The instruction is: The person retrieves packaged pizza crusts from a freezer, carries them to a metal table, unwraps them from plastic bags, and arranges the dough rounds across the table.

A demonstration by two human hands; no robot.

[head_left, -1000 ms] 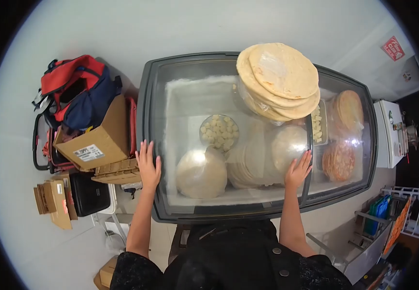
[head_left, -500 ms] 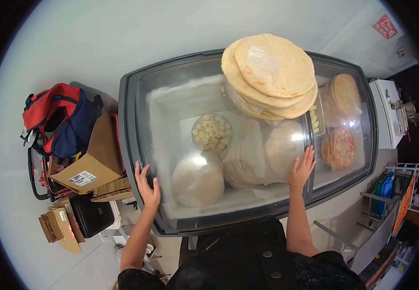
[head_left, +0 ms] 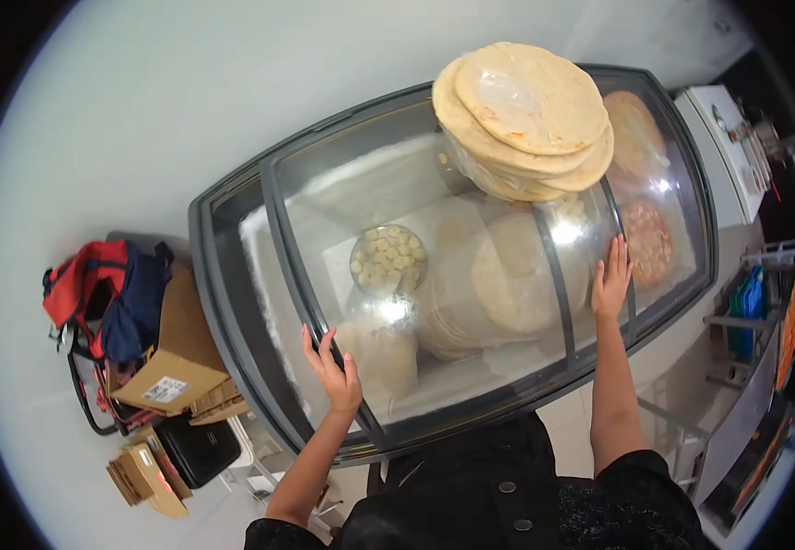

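Note:
A chest freezer (head_left: pixel 215 302) with sliding glass lids stands before me. My left hand (head_left: pixel 333 371) lies on the dark left frame of a glass lid (head_left: pixel 293 257), fingers spread. On the right, my right hand (head_left: pixel 612 280) rests flat by a lid's frame, fingers stretched out. A stack of flat round pizza crusts (head_left: pixel 535 110), partly in clear plastic, sits on the glass near the far edge. Through the glass show a round container of pale chunks (head_left: pixel 388 260), bagged pale rounds (head_left: pixel 516 284) and reddish topped rounds (head_left: pixel 645 240). An uncovered gap runs along the freezer's left end.
To the left are a red and blue bag (head_left: pixel 127 293), a cardboard box (head_left: pixel 177 357) and a black case (head_left: pixel 197 449). A white appliance (head_left: pixel 713 147) stands beyond the freezer's right end. Metal racks with a blue item (head_left: pixel 745 307) are at right.
The glass lid has slid right under my hands, uncovering a strip at the freezer's left end. Both hands have shifted right. My view has tilted.

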